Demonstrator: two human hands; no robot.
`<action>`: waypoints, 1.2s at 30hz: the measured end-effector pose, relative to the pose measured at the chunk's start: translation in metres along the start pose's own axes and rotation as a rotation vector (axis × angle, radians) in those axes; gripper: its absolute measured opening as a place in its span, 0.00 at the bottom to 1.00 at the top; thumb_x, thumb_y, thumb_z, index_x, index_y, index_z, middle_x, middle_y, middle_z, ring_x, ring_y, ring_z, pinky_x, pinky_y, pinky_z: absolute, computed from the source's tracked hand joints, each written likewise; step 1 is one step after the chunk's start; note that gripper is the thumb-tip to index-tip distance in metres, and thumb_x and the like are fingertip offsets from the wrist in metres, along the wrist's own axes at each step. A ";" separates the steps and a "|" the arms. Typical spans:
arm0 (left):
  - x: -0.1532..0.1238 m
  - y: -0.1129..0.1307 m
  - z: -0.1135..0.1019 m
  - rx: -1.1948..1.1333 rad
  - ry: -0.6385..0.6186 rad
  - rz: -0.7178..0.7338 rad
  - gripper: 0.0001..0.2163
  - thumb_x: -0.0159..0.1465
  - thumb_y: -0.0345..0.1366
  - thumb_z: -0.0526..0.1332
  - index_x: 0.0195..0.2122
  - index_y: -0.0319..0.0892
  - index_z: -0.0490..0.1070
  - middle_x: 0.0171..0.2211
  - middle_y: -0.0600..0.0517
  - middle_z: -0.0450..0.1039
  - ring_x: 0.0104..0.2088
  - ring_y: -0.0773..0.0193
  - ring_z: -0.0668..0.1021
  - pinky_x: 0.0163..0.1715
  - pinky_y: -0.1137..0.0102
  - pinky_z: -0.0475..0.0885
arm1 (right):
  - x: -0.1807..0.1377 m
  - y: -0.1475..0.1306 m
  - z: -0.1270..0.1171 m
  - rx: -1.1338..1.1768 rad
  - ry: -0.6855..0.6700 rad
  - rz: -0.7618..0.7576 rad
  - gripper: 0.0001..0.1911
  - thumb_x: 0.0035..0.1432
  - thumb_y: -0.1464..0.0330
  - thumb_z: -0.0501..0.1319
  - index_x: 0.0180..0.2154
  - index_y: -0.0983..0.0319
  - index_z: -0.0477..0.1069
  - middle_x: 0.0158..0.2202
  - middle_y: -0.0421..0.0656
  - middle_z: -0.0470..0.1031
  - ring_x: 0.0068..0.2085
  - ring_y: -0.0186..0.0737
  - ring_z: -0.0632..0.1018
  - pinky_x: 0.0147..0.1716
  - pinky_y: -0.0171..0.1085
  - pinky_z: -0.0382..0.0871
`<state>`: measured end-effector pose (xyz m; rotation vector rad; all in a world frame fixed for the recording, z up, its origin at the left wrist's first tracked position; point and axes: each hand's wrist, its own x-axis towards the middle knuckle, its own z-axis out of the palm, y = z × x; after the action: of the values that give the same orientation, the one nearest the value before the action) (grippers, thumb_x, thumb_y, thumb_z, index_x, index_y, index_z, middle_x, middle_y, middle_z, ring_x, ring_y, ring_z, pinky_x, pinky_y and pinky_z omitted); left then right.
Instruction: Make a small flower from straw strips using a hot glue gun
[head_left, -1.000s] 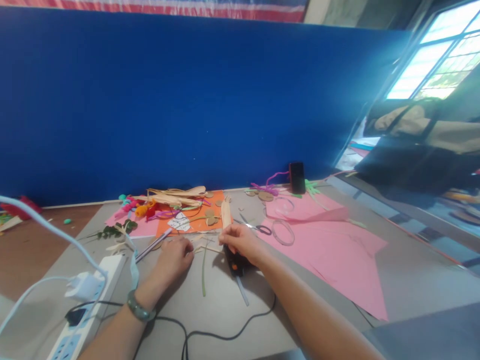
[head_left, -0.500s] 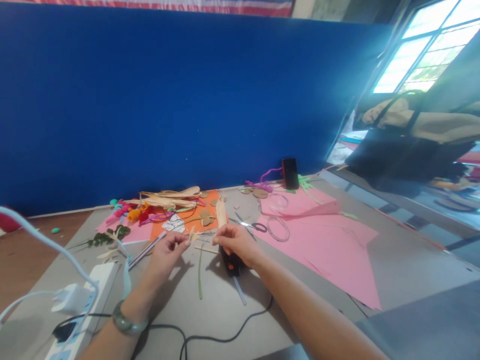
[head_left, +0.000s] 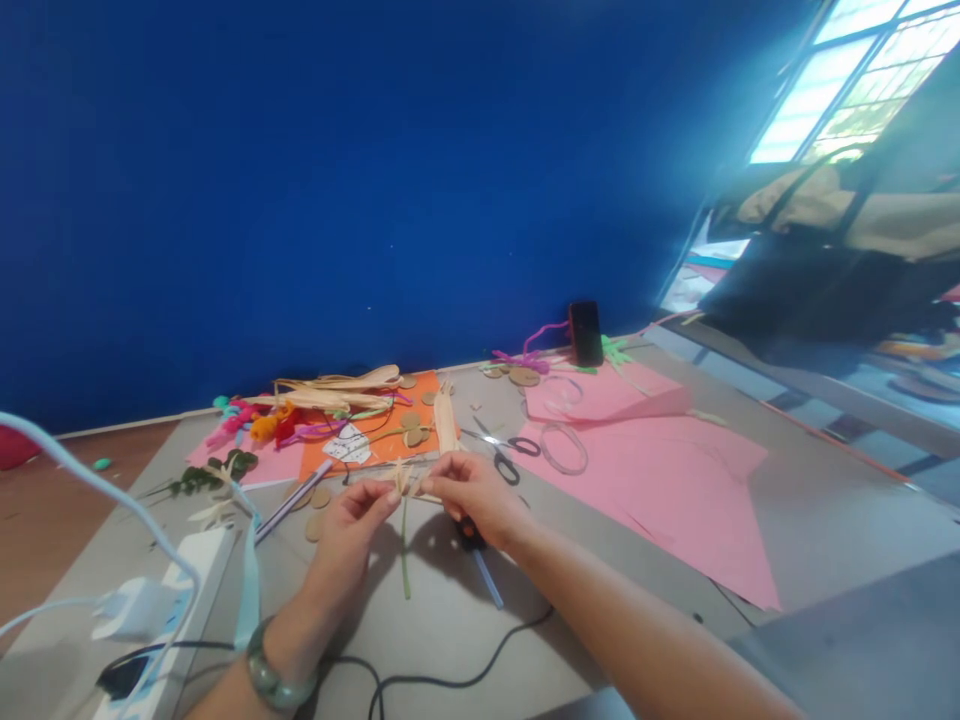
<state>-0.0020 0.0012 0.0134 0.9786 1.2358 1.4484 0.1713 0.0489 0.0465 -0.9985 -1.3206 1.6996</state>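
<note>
My left hand [head_left: 360, 515] pinches a small pale dried-husk piece [head_left: 402, 474], with loose ends fanning upward from the fingertips. From the right, my right hand [head_left: 476, 500] closes thumb and finger on a tiny pale scrap [head_left: 417, 486] right beside that piece; its exact shape is too small to tell. Under my right hand lies a black glue gun [head_left: 469, 534], partly hidden, with a translucent glue stick [head_left: 489, 580] poking out of its back. A narrow green strip [head_left: 406, 560] lies on the table just below my fingertips.
Open scissors [head_left: 519, 446] lie beyond my right hand, near a ring of cord [head_left: 564, 450] on pink paper [head_left: 645, 490]. Husk strips [head_left: 337, 390] and colourful yarn pieces [head_left: 262, 425] sit back left. A power strip [head_left: 202, 570] and black cord [head_left: 442, 682] are in front; a phone [head_left: 585, 334] leans behind.
My two hands have come together, the left moving right with the husk piece, until their fingertips nearly meet. The view has tilted slightly downward.
</note>
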 end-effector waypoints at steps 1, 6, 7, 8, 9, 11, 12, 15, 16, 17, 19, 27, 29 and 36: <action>-0.001 0.000 0.000 0.007 0.011 -0.003 0.09 0.52 0.40 0.70 0.26 0.40 0.75 0.26 0.51 0.74 0.28 0.65 0.73 0.33 0.71 0.67 | -0.001 -0.002 0.001 0.002 0.004 0.009 0.09 0.48 0.65 0.67 0.26 0.62 0.68 0.11 0.30 0.61 0.12 0.24 0.57 0.12 0.28 0.47; -0.003 -0.003 0.000 0.051 0.015 0.002 0.09 0.52 0.40 0.70 0.26 0.40 0.75 0.25 0.53 0.74 0.27 0.66 0.72 0.32 0.72 0.66 | -0.004 -0.007 0.005 0.013 0.020 0.035 0.08 0.48 0.67 0.65 0.26 0.61 0.66 0.10 0.29 0.61 0.11 0.24 0.56 0.12 0.28 0.45; -0.003 -0.004 0.000 0.062 0.011 0.005 0.09 0.53 0.40 0.69 0.26 0.40 0.75 0.25 0.53 0.75 0.28 0.66 0.73 0.32 0.72 0.67 | -0.004 -0.008 0.005 0.015 0.021 0.039 0.08 0.48 0.67 0.65 0.26 0.61 0.66 0.10 0.29 0.60 0.11 0.24 0.55 0.12 0.28 0.45; -0.003 -0.004 0.000 0.073 0.009 0.010 0.09 0.53 0.40 0.69 0.26 0.40 0.75 0.25 0.53 0.75 0.28 0.66 0.73 0.33 0.72 0.67 | -0.004 -0.008 0.006 0.018 0.022 0.042 0.09 0.48 0.67 0.65 0.26 0.61 0.66 0.10 0.29 0.60 0.11 0.24 0.55 0.12 0.28 0.45; -0.003 -0.004 0.000 0.080 0.009 0.018 0.08 0.53 0.40 0.69 0.27 0.40 0.75 0.25 0.53 0.75 0.28 0.66 0.73 0.33 0.72 0.67 | -0.004 -0.007 0.006 0.020 0.021 0.041 0.09 0.48 0.67 0.65 0.26 0.61 0.66 0.10 0.29 0.61 0.11 0.24 0.55 0.12 0.28 0.44; -0.002 -0.005 -0.001 0.078 0.015 0.036 0.08 0.53 0.40 0.69 0.26 0.40 0.76 0.25 0.53 0.76 0.28 0.66 0.73 0.32 0.72 0.67 | -0.004 -0.006 0.008 0.024 0.023 0.032 0.09 0.48 0.66 0.65 0.26 0.61 0.65 0.10 0.29 0.61 0.11 0.24 0.55 0.12 0.29 0.44; -0.001 -0.005 -0.001 0.072 0.016 0.043 0.08 0.53 0.39 0.69 0.26 0.41 0.76 0.25 0.53 0.76 0.28 0.66 0.73 0.33 0.72 0.67 | -0.004 -0.006 0.008 0.027 0.027 0.022 0.10 0.48 0.66 0.66 0.26 0.61 0.65 0.11 0.29 0.61 0.11 0.24 0.55 0.12 0.29 0.44; -0.001 -0.006 -0.001 0.057 0.011 0.054 0.07 0.53 0.38 0.69 0.26 0.41 0.76 0.26 0.52 0.77 0.29 0.65 0.74 0.34 0.71 0.68 | -0.003 -0.003 0.010 0.046 0.030 -0.005 0.11 0.46 0.65 0.66 0.26 0.61 0.65 0.11 0.30 0.62 0.11 0.24 0.57 0.12 0.28 0.44; -0.001 -0.006 -0.002 0.053 0.013 0.055 0.07 0.53 0.38 0.69 0.26 0.41 0.76 0.26 0.52 0.78 0.29 0.64 0.75 0.35 0.71 0.68 | -0.003 -0.002 0.011 0.059 0.033 -0.014 0.11 0.46 0.65 0.66 0.25 0.61 0.65 0.12 0.30 0.63 0.12 0.24 0.58 0.12 0.28 0.44; -0.001 -0.006 -0.002 0.048 0.017 0.055 0.07 0.53 0.38 0.69 0.26 0.41 0.76 0.26 0.52 0.78 0.29 0.64 0.75 0.35 0.71 0.68 | -0.002 -0.001 0.011 0.074 0.034 -0.022 0.12 0.45 0.65 0.67 0.25 0.61 0.65 0.13 0.30 0.64 0.12 0.24 0.59 0.13 0.28 0.45; -0.001 -0.007 -0.002 0.045 0.032 0.051 0.07 0.52 0.38 0.70 0.26 0.41 0.76 0.26 0.52 0.78 0.29 0.65 0.75 0.35 0.71 0.68 | -0.001 0.002 0.012 0.103 0.037 -0.038 0.13 0.44 0.64 0.68 0.25 0.62 0.65 0.15 0.31 0.66 0.13 0.24 0.60 0.13 0.28 0.47; -0.002 -0.004 0.002 0.034 0.067 0.019 0.09 0.50 0.38 0.71 0.25 0.40 0.75 0.24 0.53 0.76 0.27 0.67 0.74 0.31 0.73 0.69 | 0.001 0.007 0.011 0.127 0.041 -0.074 0.13 0.44 0.64 0.68 0.24 0.62 0.65 0.16 0.32 0.67 0.13 0.24 0.61 0.13 0.28 0.50; -0.003 -0.003 0.003 0.020 0.083 0.026 0.09 0.50 0.38 0.71 0.26 0.41 0.73 0.23 0.54 0.75 0.26 0.67 0.74 0.29 0.74 0.68 | 0.001 0.008 0.011 0.125 0.040 -0.082 0.13 0.45 0.64 0.68 0.24 0.62 0.65 0.17 0.33 0.69 0.13 0.24 0.61 0.13 0.28 0.51; -0.005 0.002 0.005 -0.003 0.094 0.016 0.14 0.50 0.38 0.71 0.32 0.43 0.68 0.24 0.56 0.75 0.23 0.68 0.74 0.24 0.75 0.65 | -0.001 0.003 0.012 0.096 0.033 -0.059 0.15 0.43 0.63 0.70 0.23 0.62 0.65 0.14 0.31 0.64 0.14 0.25 0.62 0.15 0.28 0.51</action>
<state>0.0036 -0.0027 0.0159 0.9294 1.2950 1.5232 0.1608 0.0424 0.0456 -0.9200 -1.2242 1.6782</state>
